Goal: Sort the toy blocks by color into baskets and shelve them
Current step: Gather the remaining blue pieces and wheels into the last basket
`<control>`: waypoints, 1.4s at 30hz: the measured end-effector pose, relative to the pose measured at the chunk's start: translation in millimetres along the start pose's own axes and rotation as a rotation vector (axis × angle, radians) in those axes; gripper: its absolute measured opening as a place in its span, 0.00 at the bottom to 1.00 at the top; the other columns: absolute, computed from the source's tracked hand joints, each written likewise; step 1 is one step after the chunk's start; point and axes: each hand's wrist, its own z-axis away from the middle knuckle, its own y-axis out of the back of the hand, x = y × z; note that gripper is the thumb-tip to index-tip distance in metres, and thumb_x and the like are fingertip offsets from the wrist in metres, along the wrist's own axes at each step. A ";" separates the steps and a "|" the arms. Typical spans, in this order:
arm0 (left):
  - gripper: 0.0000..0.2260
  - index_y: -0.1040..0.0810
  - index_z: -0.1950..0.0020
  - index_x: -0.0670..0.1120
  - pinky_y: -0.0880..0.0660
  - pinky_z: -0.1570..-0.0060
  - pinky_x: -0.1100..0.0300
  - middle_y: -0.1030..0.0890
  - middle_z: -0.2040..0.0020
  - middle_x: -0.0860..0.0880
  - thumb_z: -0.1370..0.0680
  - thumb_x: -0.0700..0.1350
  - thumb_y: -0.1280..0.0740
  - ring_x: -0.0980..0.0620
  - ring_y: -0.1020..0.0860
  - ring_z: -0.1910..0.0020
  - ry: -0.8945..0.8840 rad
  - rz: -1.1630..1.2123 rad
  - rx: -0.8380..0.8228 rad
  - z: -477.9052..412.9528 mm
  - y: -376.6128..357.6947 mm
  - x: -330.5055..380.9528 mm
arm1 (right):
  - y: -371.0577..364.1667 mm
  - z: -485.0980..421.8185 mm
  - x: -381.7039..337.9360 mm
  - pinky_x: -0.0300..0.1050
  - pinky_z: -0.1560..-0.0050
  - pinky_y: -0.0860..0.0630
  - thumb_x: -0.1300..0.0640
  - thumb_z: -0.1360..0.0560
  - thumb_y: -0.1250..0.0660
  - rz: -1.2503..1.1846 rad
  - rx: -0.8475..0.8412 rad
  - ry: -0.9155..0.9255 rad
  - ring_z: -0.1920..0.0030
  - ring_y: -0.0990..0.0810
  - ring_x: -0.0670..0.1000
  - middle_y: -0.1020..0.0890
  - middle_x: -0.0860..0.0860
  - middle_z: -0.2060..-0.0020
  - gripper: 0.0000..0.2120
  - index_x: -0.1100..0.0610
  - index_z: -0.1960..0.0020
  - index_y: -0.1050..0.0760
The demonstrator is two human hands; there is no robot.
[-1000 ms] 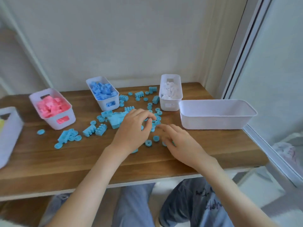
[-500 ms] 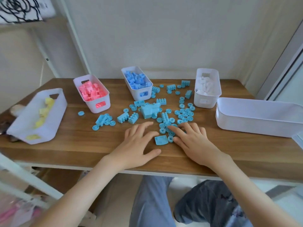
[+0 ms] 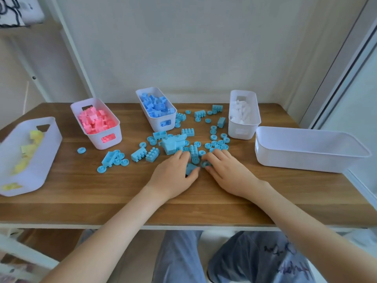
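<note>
Several light blue blocks and round wheel pieces (image 3: 169,145) lie scattered across the middle of the wooden table (image 3: 102,193). My left hand (image 3: 173,176) curls round a flat light blue block (image 3: 190,168) near the table's middle. My right hand (image 3: 228,172) lies beside it, its fingertips pinching a small blue wheel piece (image 3: 204,164). Behind them stand white baskets: one with blue blocks (image 3: 156,108), one with pink blocks (image 3: 95,121), one with white blocks (image 3: 243,114) and one with yellow blocks (image 3: 26,152) at the far left.
A large empty white bin (image 3: 306,149) stands at the right end of the table. A white shelf frame (image 3: 67,48) rises at the back left. My knees in blue trousers (image 3: 255,260) show below the table's front edge.
The view has swung left and steadied. My left hand went from lying flat to curling round the flat blue block. My right hand's fingers closed on a wheel piece.
</note>
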 end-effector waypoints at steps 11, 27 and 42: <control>0.15 0.24 0.45 0.48 0.39 0.75 0.64 0.21 0.59 0.52 0.20 0.57 0.42 0.54 0.23 0.66 -0.049 -0.203 0.102 2.6 1.7 3.9 | -0.7 -4.1 0.4 0.38 0.72 0.34 0.45 0.19 0.47 0.108 0.115 -0.128 0.63 0.22 0.47 0.22 0.47 0.61 0.15 0.55 0.44 0.32; 0.14 0.28 0.48 0.47 0.36 0.70 0.62 0.27 0.64 0.52 0.16 0.50 0.50 0.53 0.25 0.66 0.013 -0.293 0.055 -29.9 7.3 56.5 | 5.4 12.4 10.4 0.37 0.83 0.44 0.46 0.21 0.54 0.273 0.258 -0.103 0.82 0.38 0.46 0.27 0.47 0.78 0.20 0.58 0.52 0.29; 0.16 0.24 0.49 0.44 0.38 0.75 0.59 0.26 0.68 0.49 0.16 0.50 0.49 0.50 0.27 0.71 -0.099 -0.034 0.191 -90.6 15.8 129.6 | 101.2 43.4 76.8 0.49 0.67 0.29 0.52 0.17 0.53 -0.523 0.907 -0.440 0.72 0.28 0.45 0.29 0.44 0.72 0.13 0.54 0.53 0.32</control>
